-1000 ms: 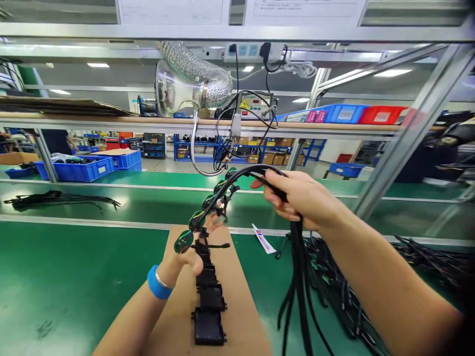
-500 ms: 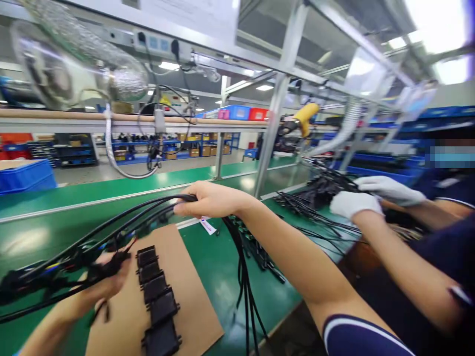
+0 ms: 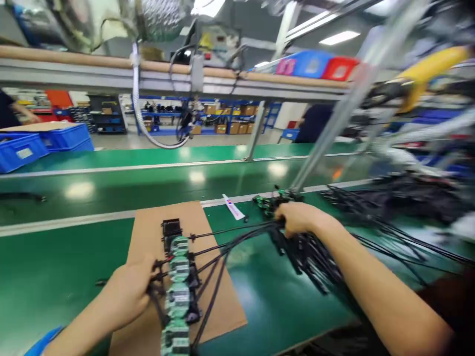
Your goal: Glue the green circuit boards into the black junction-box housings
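My left hand point(image 3: 131, 287) is closed on short black cable ends at the left side of a row of green circuit boards point(image 3: 178, 299). These boards lie over or just above several black plastic housings point(image 3: 171, 228) on a sheet of brown cardboard point(image 3: 217, 309). From the boards, long black cables point(image 3: 237, 240) run right to my right hand point(image 3: 299, 217), whose fingers are closed around them. Under and beside that hand is a bundle of black cables point(image 3: 311, 262) with green boards at its far end. Some fingertips are blurred.
A white and purple strip point(image 3: 233, 207) lies behind the cardboard on the green bench point(image 3: 111, 202). More black cables point(image 3: 401, 207) are heaped at the right, by a co-worker's blurred white glove point(image 3: 465, 226). A slanted metal post point(image 3: 334, 118) stands behind my right hand.
The row of boards has come over the housings, with my left hand beside it. My right hand has moved right and down to the cable bundle. The view has turned left.
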